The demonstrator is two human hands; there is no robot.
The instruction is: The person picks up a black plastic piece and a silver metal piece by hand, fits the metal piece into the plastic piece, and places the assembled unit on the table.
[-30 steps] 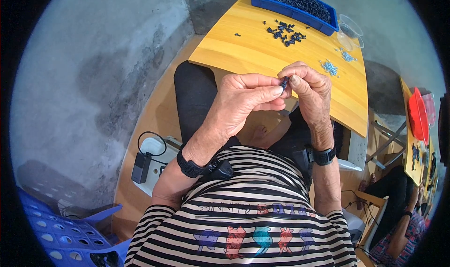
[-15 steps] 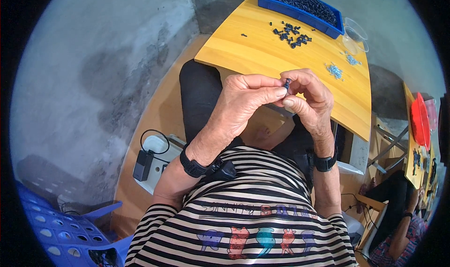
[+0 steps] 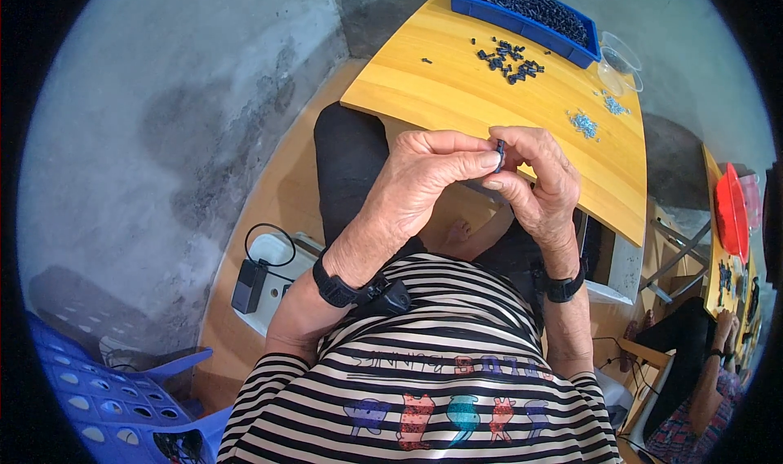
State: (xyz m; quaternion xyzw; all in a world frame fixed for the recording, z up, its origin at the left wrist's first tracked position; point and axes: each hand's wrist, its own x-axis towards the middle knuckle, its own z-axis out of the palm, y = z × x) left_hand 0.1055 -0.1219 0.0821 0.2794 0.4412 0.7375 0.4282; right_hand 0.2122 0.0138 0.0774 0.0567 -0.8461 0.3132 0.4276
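Observation:
Between the fingertips of both hands, just off the table's near edge, is a small black cylindrical plastic piece (image 3: 499,154). My left hand (image 3: 432,170) pinches it between thumb and forefinger. My right hand (image 3: 540,174) curls round its other side, fingertips touching or very close to it; the exact contact is partly hidden. Beyond my hands, a loose group of similar black pieces (image 3: 512,60) lies on the yellow table (image 3: 440,77). To their right are two small piles of tiny pale-blue or silvery parts, the nearer pile (image 3: 584,124) and the farther pile (image 3: 613,104).
A blue tray (image 3: 522,30) full of black pieces stands at the table's far edge, beside clear plastic cups (image 3: 617,64). A blue plastic chair (image 3: 114,399) is at lower left, near a white stool (image 3: 265,289). Another person (image 3: 697,407) sits at right by a red basin (image 3: 732,211).
My right thumb and fingers have shifted slightly around the piece, which now stands more upright. The co-worker's hands have moved at the other table.

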